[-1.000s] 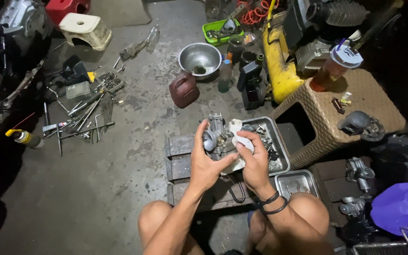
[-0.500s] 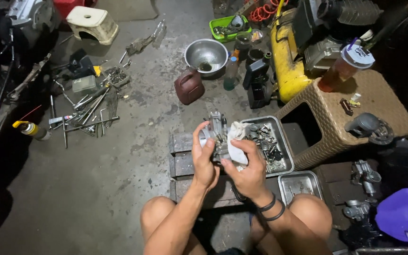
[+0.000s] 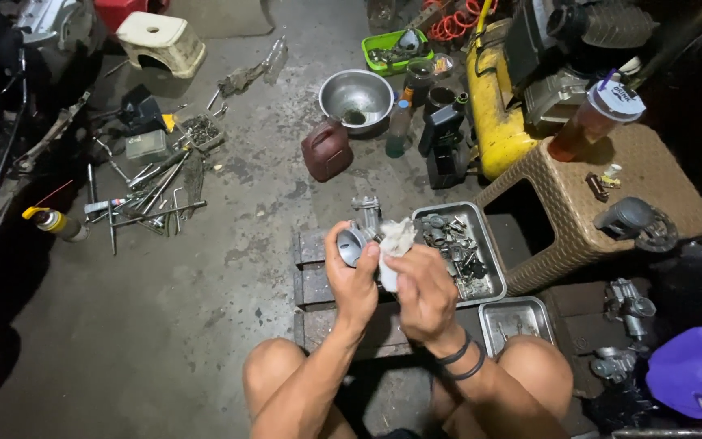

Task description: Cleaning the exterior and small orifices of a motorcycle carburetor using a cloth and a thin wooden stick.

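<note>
My left hand (image 3: pixel 353 280) grips a grey metal carburetor (image 3: pixel 361 230) in front of my knees, its round bore turned towards me. My right hand (image 3: pixel 421 286) holds a crumpled white rag (image 3: pixel 396 242) pressed against the carburetor's right side. Both hands hover above a low wooden block (image 3: pixel 312 276) on the concrete floor. Just to the right of the hands lies a metal tray (image 3: pixel 491 272) filled with several small dark engine parts.
A smaller steel tray (image 3: pixel 517 319) sits by my right knee. A steel bowl (image 3: pixel 357 96), a brown jug (image 3: pixel 327 149) and a dark bottle (image 3: pixel 444 145) stand ahead. Loose tools (image 3: pixel 152 191) litter the floor at left. A wicker stool (image 3: pixel 595 203) with a drink cup (image 3: pixel 593 122) stands at right.
Both hands have shifted slightly with the carburetor and rag, the rag working against the part. The head camera has tilted, so the scene sits a little lower in view.
</note>
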